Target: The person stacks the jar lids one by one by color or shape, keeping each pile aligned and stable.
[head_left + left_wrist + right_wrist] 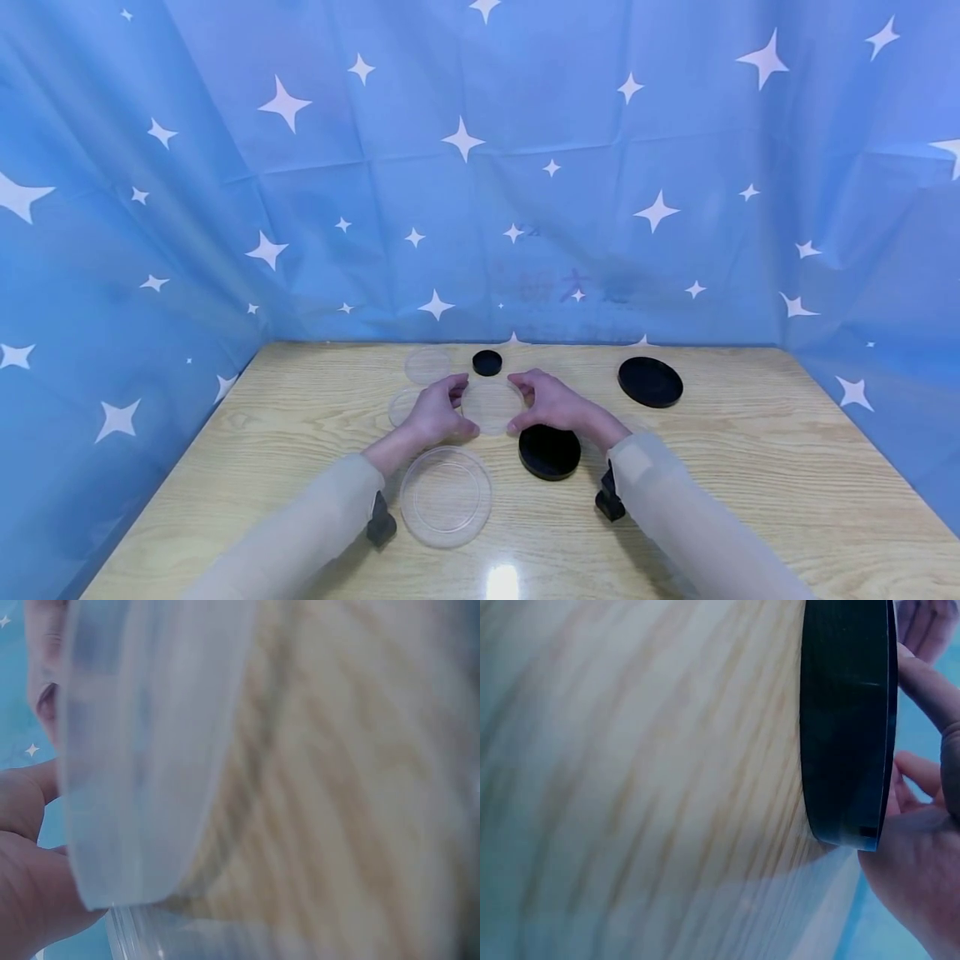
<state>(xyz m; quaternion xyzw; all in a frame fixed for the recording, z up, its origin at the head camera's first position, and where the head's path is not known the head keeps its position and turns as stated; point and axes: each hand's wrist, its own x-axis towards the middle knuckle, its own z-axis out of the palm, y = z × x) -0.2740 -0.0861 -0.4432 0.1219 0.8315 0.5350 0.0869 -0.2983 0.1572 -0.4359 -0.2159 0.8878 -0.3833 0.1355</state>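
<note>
Both hands are at the middle of the wooden table, on either side of a clear round plastic dish (pixel 492 408). My left hand (pixel 438 412) grips the dish's left rim, thumb at the near side and fingers at the far side. The right hand (pixel 551 402) holds the opposite rim in the same way. Below the right wrist lies a black round dish (pixel 550 454), which stands large before the hand in the right wrist view (pixel 847 727). A larger clear round dish (pixel 446 497) lies nearer, beside the left forearm. Translucent plastic (pixel 150 765) partly hides the left fingers in the left wrist view.
Behind the hands sit a small black dish (pixel 487 362) and a clear disc (pixel 427 365). Another clear disc (pixel 402 405) is partly covered by the left hand. A black dish (pixel 650 382) lies at the back right. A starry blue curtain (pixel 465 208) surrounds the table (pixel 750 467).
</note>
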